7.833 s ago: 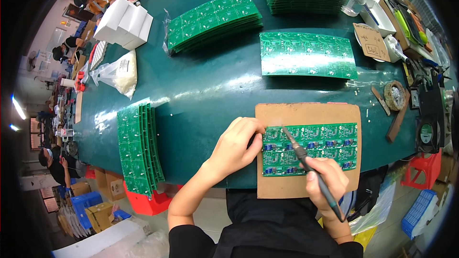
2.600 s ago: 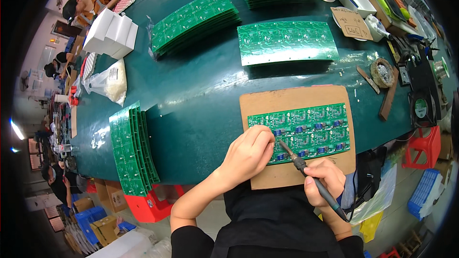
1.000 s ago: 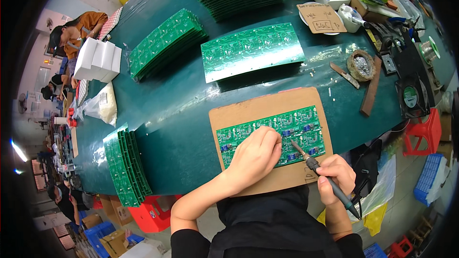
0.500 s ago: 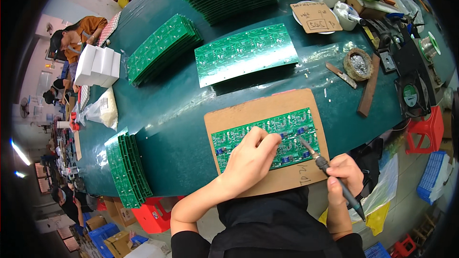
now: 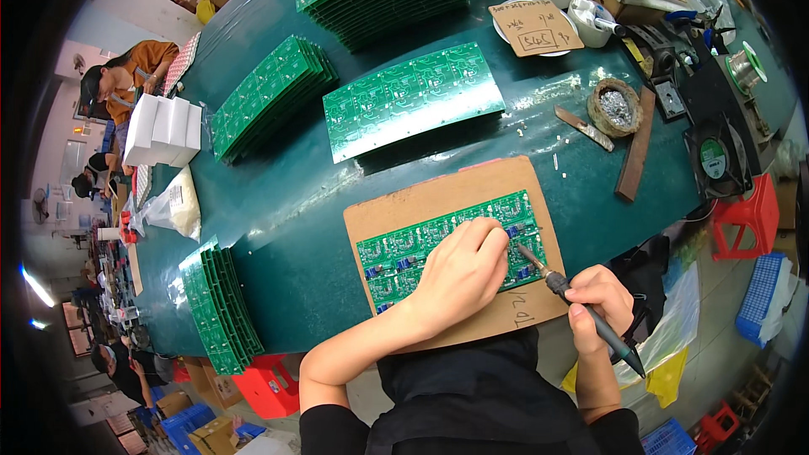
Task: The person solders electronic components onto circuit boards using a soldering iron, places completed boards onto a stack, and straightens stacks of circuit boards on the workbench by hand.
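A green circuit board (image 5: 396, 246) with small blue components lies on a piece of brown cardboard (image 5: 447, 186) at the table's near edge. My left hand (image 5: 462, 276) rests over the board's middle, its fingers pinched together near a blue component; whatever they hold is hidden. In my right hand (image 5: 603, 302) is a soldering iron (image 5: 619, 344), gripped like a pen by its dark handle. Its metal tip points left and reaches over the board's right part, close to my left fingers. Whether the tip touches the board I cannot tell.
Behind the cardboard lie a stack of green boards (image 5: 413, 105) and a taller stack (image 5: 383, 0); more stand left (image 5: 221, 307). To the right are a round holder of metallic scraps (image 5: 614, 108), a wooden strip (image 5: 636, 147), a fan (image 5: 718, 156) and a solder spool (image 5: 745, 70).
My left hand has slid right along the board, closer to the iron's tip, uncovering blue components at its left. My right hand still holds the iron over the board. The whole view has shifted slightly.
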`<state>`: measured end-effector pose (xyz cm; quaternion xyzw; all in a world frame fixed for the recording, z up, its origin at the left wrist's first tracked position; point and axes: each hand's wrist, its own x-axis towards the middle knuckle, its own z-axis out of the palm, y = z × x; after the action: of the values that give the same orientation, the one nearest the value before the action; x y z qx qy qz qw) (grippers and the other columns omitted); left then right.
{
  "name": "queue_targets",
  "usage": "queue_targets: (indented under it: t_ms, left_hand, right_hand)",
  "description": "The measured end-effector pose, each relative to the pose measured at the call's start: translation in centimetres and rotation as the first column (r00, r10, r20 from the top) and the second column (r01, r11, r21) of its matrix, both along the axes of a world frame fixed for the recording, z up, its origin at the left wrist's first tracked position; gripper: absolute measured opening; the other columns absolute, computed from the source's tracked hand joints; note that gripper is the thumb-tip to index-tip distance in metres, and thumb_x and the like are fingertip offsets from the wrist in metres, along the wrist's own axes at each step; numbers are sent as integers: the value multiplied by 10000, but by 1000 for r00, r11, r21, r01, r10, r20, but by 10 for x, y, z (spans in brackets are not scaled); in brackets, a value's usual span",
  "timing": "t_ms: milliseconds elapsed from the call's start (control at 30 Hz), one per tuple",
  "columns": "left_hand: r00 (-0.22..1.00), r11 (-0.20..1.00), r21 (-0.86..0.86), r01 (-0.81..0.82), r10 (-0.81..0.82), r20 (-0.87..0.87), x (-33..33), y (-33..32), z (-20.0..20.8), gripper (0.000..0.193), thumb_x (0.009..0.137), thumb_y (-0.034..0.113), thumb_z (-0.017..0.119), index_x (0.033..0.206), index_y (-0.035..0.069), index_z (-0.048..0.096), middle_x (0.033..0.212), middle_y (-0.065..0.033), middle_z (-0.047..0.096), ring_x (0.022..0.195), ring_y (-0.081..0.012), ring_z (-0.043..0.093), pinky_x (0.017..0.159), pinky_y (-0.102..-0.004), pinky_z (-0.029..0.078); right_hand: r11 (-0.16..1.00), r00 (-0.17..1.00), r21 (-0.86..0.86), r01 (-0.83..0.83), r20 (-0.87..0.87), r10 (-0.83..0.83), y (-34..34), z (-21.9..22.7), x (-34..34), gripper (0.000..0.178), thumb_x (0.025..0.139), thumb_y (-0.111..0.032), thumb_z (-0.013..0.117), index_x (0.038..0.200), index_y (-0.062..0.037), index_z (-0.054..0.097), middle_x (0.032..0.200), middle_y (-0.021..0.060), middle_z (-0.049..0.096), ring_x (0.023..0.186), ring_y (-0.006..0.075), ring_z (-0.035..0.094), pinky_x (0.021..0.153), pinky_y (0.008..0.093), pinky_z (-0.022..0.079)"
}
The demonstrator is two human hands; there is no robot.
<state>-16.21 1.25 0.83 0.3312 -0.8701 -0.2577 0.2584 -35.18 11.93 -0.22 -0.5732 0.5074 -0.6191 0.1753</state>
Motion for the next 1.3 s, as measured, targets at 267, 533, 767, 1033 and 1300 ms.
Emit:
queue_targets:
  t_ms: [267,533,767,1033,1300]
  left_hand:
    - [998,997,-71,3,1,59,0,2,-4,157,794,-13,672,918,19,582,953,-109,600,841,-308,615,736,-398,520]
    - [999,997,-77,-17,20,38,-3,6,-2,142,798,-7,659,906,36,577,970,-98,610,849,-295,611,743,-392,520]
    - [939,956,-101,-276,290,185,60,-12,17,236,834,86,685,1044,27,596,1044,-154,579,977,-347,605,817,-431,524]
    - [978,913,351,-210,194,80,137,5,74,189,873,171,696,941,49,569,913,-122,587,847,-336,626,732,-439,513]
    - [318,169,-764,-622,947,-49,246,91,137,163,791,9,658,809,96,522,765,-70,435,669,-244,569,525,-373,475]
  right_hand:
    - [997,997,-42,-58,-48,56,-5,0,-3,140,678,-87,641,781,8,637,600,90,560,510,225,557,495,318,439]
    - [883,793,9,470,-443,-418,-66,16,-62,192,904,-12,630,1087,-9,689,943,109,604,816,230,593,762,323,485]
    - [882,937,321,345,-56,-346,-44,-11,-56,306,1013,-99,566,1305,-37,633,882,65,639,704,135,570,704,258,488]
    - [920,940,197,340,-80,-330,-18,-26,-48,400,1081,-332,446,1226,-3,619,825,104,680,678,135,599,651,269,478]
    - [949,956,124,289,2,-292,-37,-1,-22,434,1073,-398,459,1144,4,606,797,146,692,639,206,605,626,303,504]
